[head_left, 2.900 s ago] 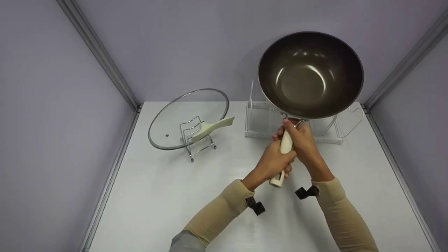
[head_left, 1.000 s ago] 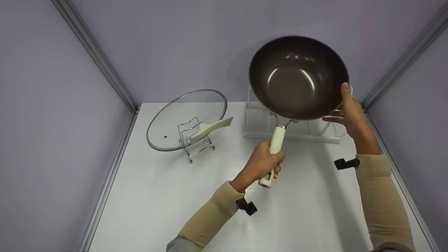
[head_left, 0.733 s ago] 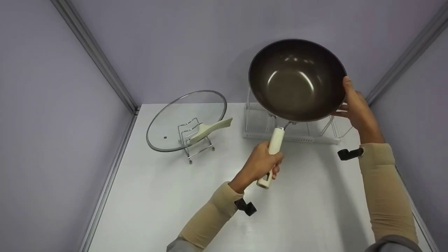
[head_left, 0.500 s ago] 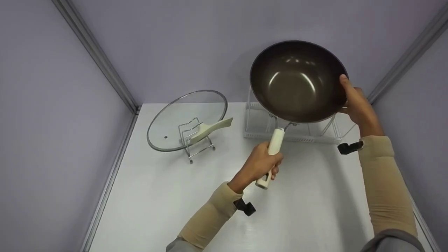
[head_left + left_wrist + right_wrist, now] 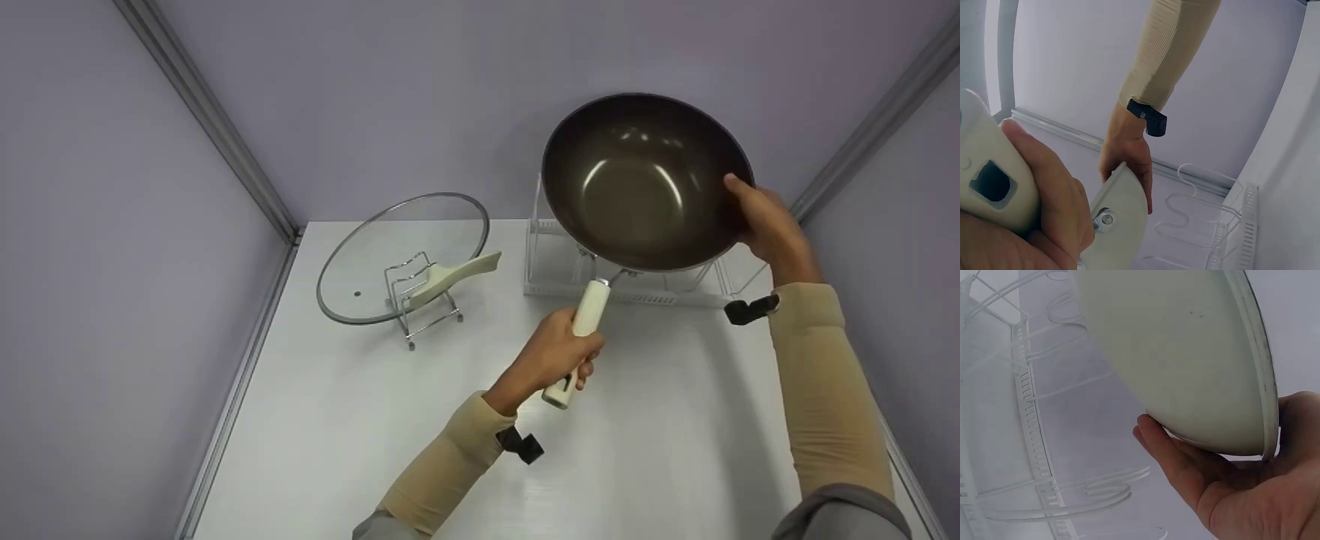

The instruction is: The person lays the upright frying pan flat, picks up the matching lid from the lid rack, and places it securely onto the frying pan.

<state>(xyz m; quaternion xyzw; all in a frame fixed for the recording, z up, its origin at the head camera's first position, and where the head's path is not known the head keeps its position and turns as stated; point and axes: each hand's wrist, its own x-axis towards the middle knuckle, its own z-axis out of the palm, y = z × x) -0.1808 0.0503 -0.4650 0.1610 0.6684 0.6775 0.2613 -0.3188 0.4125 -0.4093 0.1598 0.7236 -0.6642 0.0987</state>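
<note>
The white rack (image 5: 559,289) stands on the white table (image 5: 337,420) near the back wall (image 5: 420,112), and the large pan (image 5: 637,199) is held up over it, its dark inside facing the head camera and its bowl hiding much of the rack. Seen from the right wrist, the outside of the bowl is pale; whether its far edge touches the rack's wires I cannot tell. The pan's cream handle (image 5: 591,309) slants down and leftward to the near side of the rack, where the left hand (image 5: 559,352) wraps its fingers round it, the holed end of the handle poking out beyond the grip. Near the rack's right end, the right hand (image 5: 769,229) pinches the rim of the pan, thumb lying over the inside and fingers bent beneath the outside. Both sleeves (image 5: 450,454) are tan, with a small black clip at each wrist. To the left of the rack, apart from it, a wire stand (image 5: 433,325) props a glass lid (image 5: 375,247) at a tilt, and a curved cream piece (image 5: 455,277) juts from the front of the lid toward the rack.
</note>
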